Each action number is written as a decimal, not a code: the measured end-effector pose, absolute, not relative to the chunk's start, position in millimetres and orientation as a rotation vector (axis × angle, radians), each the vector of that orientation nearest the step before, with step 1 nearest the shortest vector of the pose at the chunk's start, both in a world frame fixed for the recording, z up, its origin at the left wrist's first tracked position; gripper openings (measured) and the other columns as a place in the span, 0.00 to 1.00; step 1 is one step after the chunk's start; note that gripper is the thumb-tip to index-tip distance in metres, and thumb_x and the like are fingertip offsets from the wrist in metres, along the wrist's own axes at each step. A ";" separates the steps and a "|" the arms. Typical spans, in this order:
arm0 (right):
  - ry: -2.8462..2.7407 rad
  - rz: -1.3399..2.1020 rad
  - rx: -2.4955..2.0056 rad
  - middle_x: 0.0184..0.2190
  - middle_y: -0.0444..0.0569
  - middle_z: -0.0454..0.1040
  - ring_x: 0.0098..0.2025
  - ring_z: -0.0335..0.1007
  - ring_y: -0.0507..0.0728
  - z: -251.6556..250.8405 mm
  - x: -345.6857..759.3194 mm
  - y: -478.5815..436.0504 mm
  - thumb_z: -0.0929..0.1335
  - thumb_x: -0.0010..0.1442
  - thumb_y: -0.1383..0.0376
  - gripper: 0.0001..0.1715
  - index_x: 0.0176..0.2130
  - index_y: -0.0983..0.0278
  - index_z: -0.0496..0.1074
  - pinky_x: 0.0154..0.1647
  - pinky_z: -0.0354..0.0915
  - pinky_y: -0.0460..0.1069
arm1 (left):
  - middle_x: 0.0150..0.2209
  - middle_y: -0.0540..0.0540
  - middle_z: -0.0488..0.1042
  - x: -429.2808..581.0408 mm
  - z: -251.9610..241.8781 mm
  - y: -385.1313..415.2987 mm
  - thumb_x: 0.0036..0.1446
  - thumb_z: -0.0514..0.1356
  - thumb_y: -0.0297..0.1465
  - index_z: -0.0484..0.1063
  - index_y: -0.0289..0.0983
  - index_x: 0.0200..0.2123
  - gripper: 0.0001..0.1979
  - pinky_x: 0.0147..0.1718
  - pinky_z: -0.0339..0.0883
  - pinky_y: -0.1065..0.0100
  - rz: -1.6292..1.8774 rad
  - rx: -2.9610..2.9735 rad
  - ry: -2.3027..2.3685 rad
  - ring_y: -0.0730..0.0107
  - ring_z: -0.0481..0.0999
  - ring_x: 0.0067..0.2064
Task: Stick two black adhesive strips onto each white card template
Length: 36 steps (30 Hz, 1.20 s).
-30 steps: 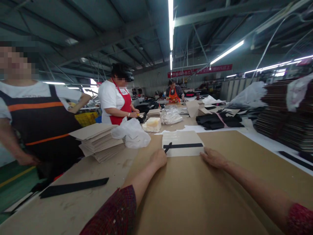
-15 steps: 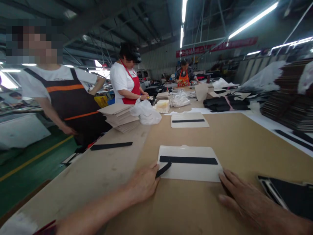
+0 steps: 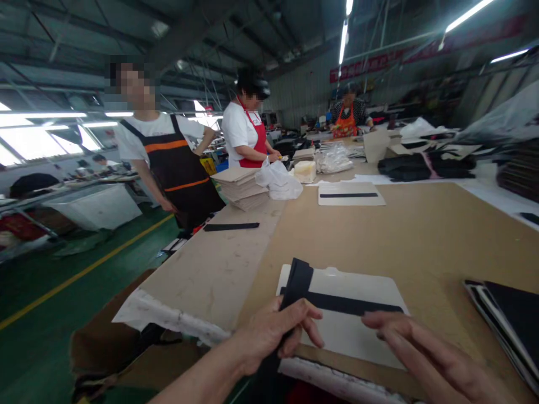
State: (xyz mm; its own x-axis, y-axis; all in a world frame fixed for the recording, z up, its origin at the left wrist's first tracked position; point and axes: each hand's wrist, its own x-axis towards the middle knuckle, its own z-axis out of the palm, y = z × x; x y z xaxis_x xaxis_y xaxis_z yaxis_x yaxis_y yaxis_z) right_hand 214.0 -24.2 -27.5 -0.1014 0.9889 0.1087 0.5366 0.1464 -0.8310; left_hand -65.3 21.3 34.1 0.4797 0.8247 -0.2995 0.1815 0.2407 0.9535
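A white panel (image 3: 349,342) lies near the front edge of the table, with a black strip (image 3: 357,304) running across it. My left hand (image 3: 278,331) is closed around a wider bundle of black strips (image 3: 300,275), which slants over the panel's left part and hangs down past the table edge. Over the panel's right side is my right hand (image 3: 429,350), its fingers apart and nothing in them. Whether its fingertips touch the panel, I cannot tell. Farther back lies a second white panel (image 3: 351,200) bearing a similar black strip.
One loose black strip (image 3: 231,226) lies on the table's left part. Behind it stand a stack of grey boards (image 3: 240,185) and a white plastic bag (image 3: 280,179). Dark folded pieces (image 3: 511,320) sit at right. A person in a dark apron (image 3: 177,163) stands at left; others work behind.
My left hand has brought a bundle of black strips up over the near panel. My right hand has lifted from the panel's right corner. The view has swung left.
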 end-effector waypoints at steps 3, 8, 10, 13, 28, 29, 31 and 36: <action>-1.420 1.034 -1.379 0.55 0.49 0.76 0.55 0.73 0.60 8.9 171.1 -8.8 0.63 0.65 0.46 0.27 0.56 0.54 0.72 0.55 0.70 0.51 | 0.27 0.46 0.76 -37.1 26.1 23.6 0.58 0.57 0.56 0.72 0.32 0.42 0.30 0.17 0.47 0.73 0.600 1.241 0.880 0.81 0.55 0.17; -1.316 1.163 -1.223 0.58 0.51 0.73 0.60 0.69 0.61 5.6 152.7 1.5 0.64 0.64 0.44 0.36 0.66 0.54 0.62 0.64 0.61 0.58 | 0.23 0.51 0.70 -17.2 22.0 19.5 0.57 0.58 0.56 0.71 0.34 0.38 0.28 0.17 0.49 0.74 0.592 1.338 0.871 0.81 0.58 0.18; -1.331 1.144 -1.218 0.59 0.50 0.72 0.61 0.67 0.61 -0.2 155.0 -0.2 0.64 0.64 0.45 0.35 0.65 0.54 0.63 0.65 0.59 0.59 | 0.22 0.53 0.69 -13.7 20.8 18.5 0.57 0.58 0.56 0.70 0.35 0.36 0.27 0.18 0.51 0.75 0.599 1.345 0.913 0.80 0.59 0.18; -1.330 1.073 -1.270 0.58 0.50 0.73 0.59 0.69 0.61 -5.0 158.4 -3.5 0.64 0.64 0.45 0.33 0.63 0.53 0.66 0.64 0.61 0.59 | 0.22 0.53 0.68 -9.9 16.3 18.2 0.56 0.58 0.57 0.70 0.34 0.35 0.28 0.18 0.52 0.75 0.611 1.329 0.979 0.80 0.60 0.18; -0.909 1.479 -0.966 0.28 0.46 0.77 0.34 0.75 0.58 5.0 146.1 -13.4 0.72 0.57 0.49 0.17 0.35 0.59 0.74 0.39 0.72 0.50 | 0.20 0.47 0.70 -6.5 8.8 8.4 0.52 0.53 0.64 0.69 0.34 0.27 0.35 0.20 0.64 0.72 0.568 1.240 0.895 0.72 0.70 0.20; -0.851 1.448 -0.954 0.33 0.48 0.78 0.38 0.75 0.59 10.9 152.6 -11.4 0.73 0.56 0.50 0.17 0.38 0.59 0.75 0.42 0.72 0.52 | 0.22 0.46 0.72 -13.1 11.8 8.3 0.52 0.53 0.64 0.69 0.34 0.28 0.36 0.22 0.66 0.70 0.571 1.238 0.923 0.70 0.72 0.22; -0.747 1.371 -0.923 0.37 0.49 0.78 0.42 0.75 0.60 28.6 172.1 -3.7 0.73 0.56 0.51 0.16 0.39 0.58 0.75 0.45 0.73 0.52 | 0.26 0.44 0.74 -32.3 23.6 7.6 0.53 0.52 0.64 0.69 0.34 0.31 0.35 0.24 0.67 0.69 0.583 1.267 1.026 0.69 0.73 0.24; -0.858 1.264 -1.044 0.25 0.42 0.68 0.22 0.63 0.49 75.7 218.2 31.9 0.76 0.51 0.52 0.17 0.34 0.58 0.72 0.19 0.64 0.41 | 0.25 0.50 0.71 -87.6 62.3 8.0 0.61 0.55 0.50 0.69 0.36 0.29 0.22 0.27 0.63 0.70 0.431 1.809 1.387 0.71 0.70 0.27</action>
